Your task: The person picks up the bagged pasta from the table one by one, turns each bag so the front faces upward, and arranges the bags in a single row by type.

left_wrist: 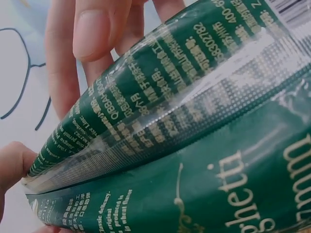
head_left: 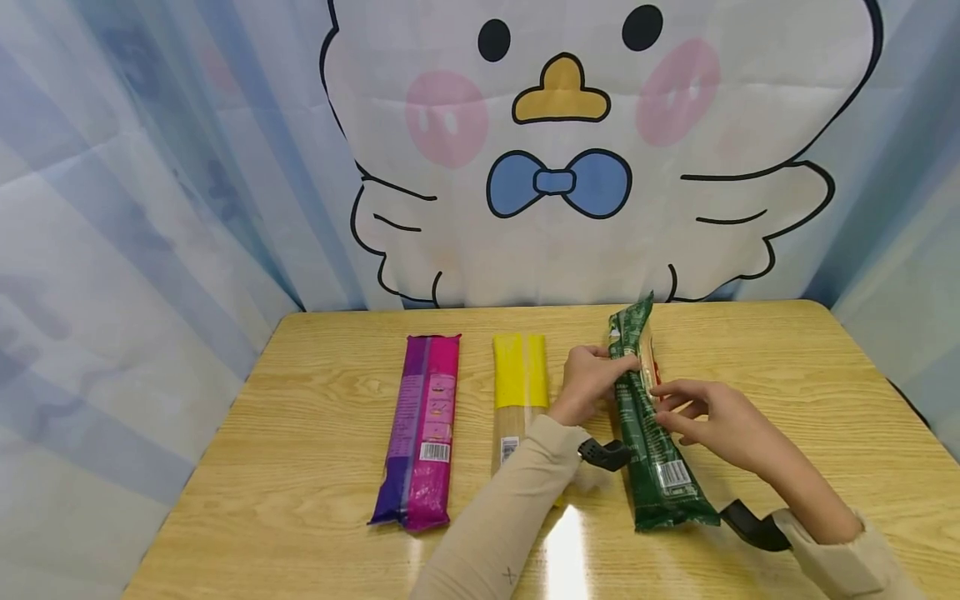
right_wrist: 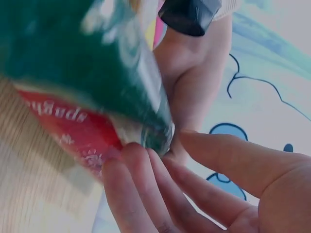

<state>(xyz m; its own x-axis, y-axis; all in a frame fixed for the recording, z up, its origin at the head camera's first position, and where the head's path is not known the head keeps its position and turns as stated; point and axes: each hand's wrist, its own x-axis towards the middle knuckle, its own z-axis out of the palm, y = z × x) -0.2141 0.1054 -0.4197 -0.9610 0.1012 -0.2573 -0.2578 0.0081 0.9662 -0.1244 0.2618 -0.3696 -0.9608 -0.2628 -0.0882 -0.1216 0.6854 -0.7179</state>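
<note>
A long green spaghetti packet (head_left: pixel 651 442) is held tilted at the right of the table, its barcode end towards me. My left hand (head_left: pixel 588 379) grips its upper part, the thumb lying across the wrapper; the left wrist view shows that thumb (left_wrist: pixel 17 162) at the packet's edge. From the other side my right hand (head_left: pixel 712 415) reaches in, fingers spread from the thumb. The right wrist view shows its fingertips (right_wrist: pixel 133 158) against the packet's red-labelled side (right_wrist: pixel 77 124), with the thumb not curled round it. The left hand's other fingers are mostly hidden.
A pink and purple packet (head_left: pixel 420 429) lies left of centre on the wooden table (head_left: pixel 300 467). Between it and the green packet is a yellow-topped pasta packet (head_left: pixel 519 371), partly covered by my left sleeve (head_left: pixel 502 508). A printed curtain (head_left: pixel 555 258) hangs behind the table.
</note>
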